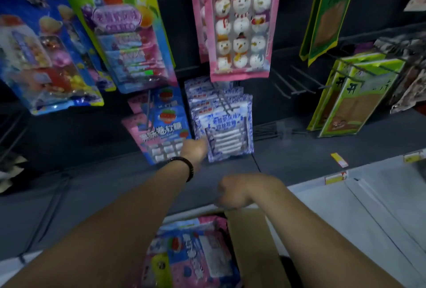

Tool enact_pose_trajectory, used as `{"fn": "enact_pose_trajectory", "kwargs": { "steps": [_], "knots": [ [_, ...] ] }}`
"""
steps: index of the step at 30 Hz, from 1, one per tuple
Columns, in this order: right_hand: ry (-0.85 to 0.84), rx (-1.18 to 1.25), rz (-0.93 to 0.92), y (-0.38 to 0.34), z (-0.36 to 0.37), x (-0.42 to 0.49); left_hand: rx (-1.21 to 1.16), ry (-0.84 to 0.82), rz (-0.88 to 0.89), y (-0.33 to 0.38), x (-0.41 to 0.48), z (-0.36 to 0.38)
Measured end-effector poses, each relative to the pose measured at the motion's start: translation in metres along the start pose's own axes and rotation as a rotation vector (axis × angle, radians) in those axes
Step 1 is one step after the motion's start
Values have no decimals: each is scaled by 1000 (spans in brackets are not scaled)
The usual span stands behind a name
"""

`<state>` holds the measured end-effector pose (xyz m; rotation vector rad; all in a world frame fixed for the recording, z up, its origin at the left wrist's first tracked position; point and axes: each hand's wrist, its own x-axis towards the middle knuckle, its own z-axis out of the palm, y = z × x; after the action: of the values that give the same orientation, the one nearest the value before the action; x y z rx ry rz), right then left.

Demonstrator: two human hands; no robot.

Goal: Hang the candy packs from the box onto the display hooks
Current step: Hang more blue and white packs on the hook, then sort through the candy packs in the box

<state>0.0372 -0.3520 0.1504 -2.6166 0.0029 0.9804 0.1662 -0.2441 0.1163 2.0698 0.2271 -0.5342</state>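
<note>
**Left hand at the hanging packs, right hand on the box**

Every place is given from the stack of blue-and-white candy packs (224,124) hanging on a wire hook at the middle of the dark display.

Far to the left of that stack and higher, large blue bags of mixed sweets (43,64) are hung. A yellow-green and blue fruit-candy bag (122,34) is seen nearer to the stack, up and to its left. Just beside the stack on its left, pink-and-blue strawberry candy packs (161,128) are hung on their own hook.

The left hand (196,149), with a black bead bracelet (185,166) on its wrist, is stretched out to the stack's lower left corner, between the two hooks of packs. Its fingers are hidden, so the state of its grip cannot be told.

Directly above the stack, a pink bag of snowman marshmallows (239,31) is hung.

Below the stack, the right hand (232,192) is blurred. Its grip is closed, with the fingers curled over the top edge of a flap of the brown cardboard box (251,246). The loose pink-and-blue candy packs (191,253) are lying inside this box, well below the stack.

To the right of the stack, bare wire hooks (292,83) are seen, then green-edged brown packs (345,105).
</note>
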Motion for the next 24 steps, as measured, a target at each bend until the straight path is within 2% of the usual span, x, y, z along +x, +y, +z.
{"fn": "enact_pose_trajectory", "kwargs": {
  "steps": [3,5,8,11,16,21,24],
  "knots": [
    [-117,-157,18,-8,18,-3,140,-226,146,-47,-33,-21],
    [-113,-192,41,-11,31,0,275,-388,219,-87,-55,-51],
    [-62,-167,24,-17,47,2,696,-458,417,-129,-97,-108],
    [-14,-146,-36,-34,65,4,961,-494,464,-158,-138,-162],
    [7,-133,-47,-68,127,16,962,-502,355,-198,-163,-204],
    [-50,-302,-13,-91,206,28,1180,-502,292,-211,-151,-196],
    [-8,-386,-1,-99,225,38,1083,-491,325,-208,-149,-193]
  ]
}}
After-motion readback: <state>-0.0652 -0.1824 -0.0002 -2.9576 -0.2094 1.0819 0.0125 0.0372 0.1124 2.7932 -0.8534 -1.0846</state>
